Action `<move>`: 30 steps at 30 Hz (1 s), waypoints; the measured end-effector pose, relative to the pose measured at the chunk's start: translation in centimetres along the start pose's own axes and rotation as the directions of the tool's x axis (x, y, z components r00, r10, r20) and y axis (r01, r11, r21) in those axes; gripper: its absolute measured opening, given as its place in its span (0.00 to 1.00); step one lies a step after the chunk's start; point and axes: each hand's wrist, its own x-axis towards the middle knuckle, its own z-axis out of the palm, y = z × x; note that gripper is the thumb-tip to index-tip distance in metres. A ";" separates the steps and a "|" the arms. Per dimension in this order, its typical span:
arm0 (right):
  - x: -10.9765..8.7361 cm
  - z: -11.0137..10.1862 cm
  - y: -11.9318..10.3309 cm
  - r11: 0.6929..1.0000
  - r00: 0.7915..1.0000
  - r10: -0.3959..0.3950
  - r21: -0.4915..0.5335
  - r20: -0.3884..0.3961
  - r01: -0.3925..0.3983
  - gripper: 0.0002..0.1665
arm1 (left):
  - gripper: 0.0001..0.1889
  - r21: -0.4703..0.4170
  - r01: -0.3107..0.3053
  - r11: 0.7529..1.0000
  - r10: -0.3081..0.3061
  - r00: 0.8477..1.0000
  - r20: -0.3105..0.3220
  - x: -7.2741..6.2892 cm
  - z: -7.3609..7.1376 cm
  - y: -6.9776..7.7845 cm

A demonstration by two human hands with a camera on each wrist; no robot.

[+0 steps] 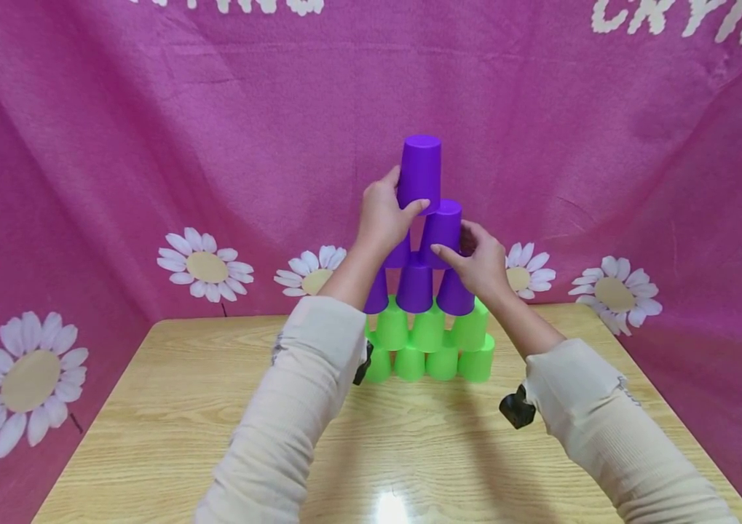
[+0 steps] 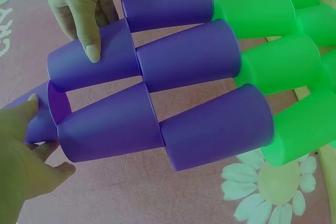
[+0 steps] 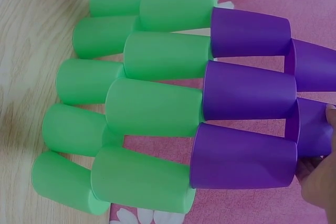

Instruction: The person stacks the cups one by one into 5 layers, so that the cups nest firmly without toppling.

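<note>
Upside-down cups rise in a pyramid, purple rows over green rows. With thumb and fingers, my left hand holds the topmost purple cup at its lower part. In the left wrist view, the rim of that top cup is right by the bases of the two cups below; firm contact cannot be told. My right hand grips the right-hand purple cup of the row beneath, thumb in front. Its partner, the left purple cup, is partly behind my left hand in the head view.
Three purple cups, among them a middle one, stand on a green row; the bottom green cups rest on the wooden table. A pink flowered cloth hangs behind. A black wrist device sits near the right sleeve.
</note>
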 end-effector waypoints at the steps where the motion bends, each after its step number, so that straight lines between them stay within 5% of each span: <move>1: 0.0 0.0 0.0 1.000 1.000 -0.002 -0.002 0.000 0.002 0.34 | 0.33 0.022 0.003 1.000 -0.003 1.000 0.003 0.0 0.0 0.0; 7: 0.1 0.2 -0.1 1.000 1.000 -0.013 -0.017 0.002 0.013 0.34 | 0.38 0.077 0.046 0.996 -0.047 0.999 0.014 -0.1 -0.1 -0.1; 13: 0.2 0.3 -0.1 1.000 1.000 -0.018 0.007 0.002 0.018 0.33 | 0.35 0.005 0.039 0.999 -0.039 0.999 -0.012 -0.3 -0.4 -0.8; 21: 0.6 0.4 0.2 1.000 1.000 -0.014 0.021 -0.002 0.014 0.34 | 0.28 -0.070 0.064 0.996 -0.070 0.993 -0.092 -0.1 -1.6 -2.4; 30: 0.4 -0.2 0.3 1.000 1.000 0.008 0.026 0.001 -0.008 0.37 | 0.26 -0.041 0.083 0.996 -0.087 0.990 -0.110 -1.5 -2.5 -5.0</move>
